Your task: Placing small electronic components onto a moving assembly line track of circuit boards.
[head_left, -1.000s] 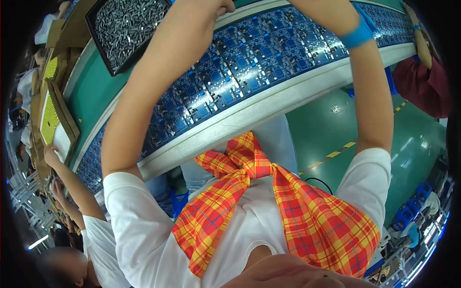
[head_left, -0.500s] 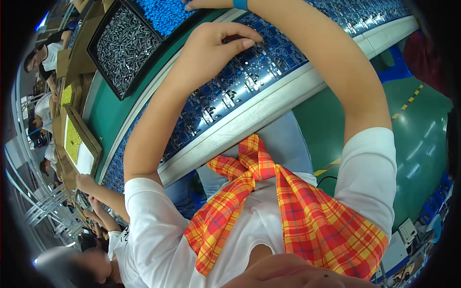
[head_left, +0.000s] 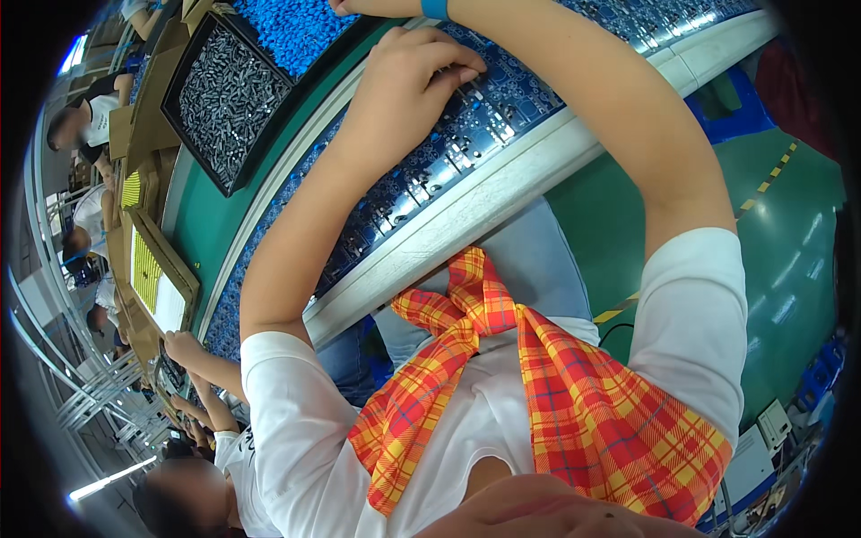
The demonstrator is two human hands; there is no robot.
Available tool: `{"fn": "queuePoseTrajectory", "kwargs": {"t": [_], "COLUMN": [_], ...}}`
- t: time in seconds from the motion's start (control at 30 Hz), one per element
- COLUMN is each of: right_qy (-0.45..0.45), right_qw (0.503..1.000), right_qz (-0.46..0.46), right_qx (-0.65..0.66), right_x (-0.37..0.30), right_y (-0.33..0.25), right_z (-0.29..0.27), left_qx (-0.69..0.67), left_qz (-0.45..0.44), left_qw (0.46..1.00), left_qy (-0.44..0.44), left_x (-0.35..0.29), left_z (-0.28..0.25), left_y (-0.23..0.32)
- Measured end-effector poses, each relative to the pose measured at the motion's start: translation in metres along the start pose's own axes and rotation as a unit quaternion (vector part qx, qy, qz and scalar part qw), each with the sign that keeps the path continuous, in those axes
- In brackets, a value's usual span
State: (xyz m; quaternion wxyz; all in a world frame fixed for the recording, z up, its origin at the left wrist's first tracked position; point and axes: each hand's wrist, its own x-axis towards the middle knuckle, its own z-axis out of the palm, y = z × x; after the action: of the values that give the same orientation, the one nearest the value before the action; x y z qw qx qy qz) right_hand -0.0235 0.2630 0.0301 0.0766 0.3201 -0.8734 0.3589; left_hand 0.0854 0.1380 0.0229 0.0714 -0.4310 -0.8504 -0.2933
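Circuit boards, blue and crowded with tiny components, lie in a row along the near edge of the counter, just inside its pale rail. The left hand has just drawn its thumb and forefinger closer together, low over the boards, which suggests close work at one spot; whether a small part sits between the narrowed fingertips cannot be told. The right hand, with a blue wristband at its wrist, reaches across to the heap of blue parts toward the counter's far edge; the picture's top cuts it off, so its grip cannot be told. Compared with one second ago, the left hand now shows whole rather than partly cut off, and much more of the blue heap appears beside the black tray of grey metal parts.
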Motion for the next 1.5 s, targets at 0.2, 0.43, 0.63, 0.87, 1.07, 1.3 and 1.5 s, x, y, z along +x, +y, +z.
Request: {"fn": "queuePoseTrajectory", "kwargs": {"t": [0.2, 0.43, 0.63, 0.87, 1.07, 1.3, 1.5], "right_qy": [0.013, -0.018, 0.026, 0.027, 0.109, 0.071, -0.056], "right_qw": [1.000, 0.999, 0.999, 0.999, 0.993, 0.980, 0.997], "right_qz": [-0.017, 0.036, -0.024, -0.010, -0.005, 0.026, 0.043], "right_qx": [-0.022, 0.008, 0.011, 0.023, 0.049, 0.185, -0.041], "right_x": [-0.003, -0.002, -0.002, 0.000, -0.004, -0.080, -0.166], "right_y": [0.003, -0.002, 0.005, 0.001, -0.008, -0.017, -0.026], "right_z": [0.000, -0.003, 0.001, 0.002, -0.002, -0.046, -0.068], "left_qx": [0.013, 0.064, 0.106, 0.151, 0.135, 0.155, 0.202], "left_qz": [0.010, 0.008, 0.021, 0.066, 0.075, -0.028, -0.176], "left_qw": [1.000, 0.998, 0.994, 0.986, 0.988, 0.985, 0.953], "left_qy": [-0.008, -0.023, -0.018, -0.008, -0.016, 0.077, 0.138], "left_x": [0.001, -0.002, -0.002, -0.006, -0.004, -0.039, -0.110], "left_z": [0.007, 0.012, 0.012, 0.013, 0.010, -0.088, -0.140], "left_y": [0.004, 0.007, 0.013, 0.014, 0.018, -0.039, -0.143]}}
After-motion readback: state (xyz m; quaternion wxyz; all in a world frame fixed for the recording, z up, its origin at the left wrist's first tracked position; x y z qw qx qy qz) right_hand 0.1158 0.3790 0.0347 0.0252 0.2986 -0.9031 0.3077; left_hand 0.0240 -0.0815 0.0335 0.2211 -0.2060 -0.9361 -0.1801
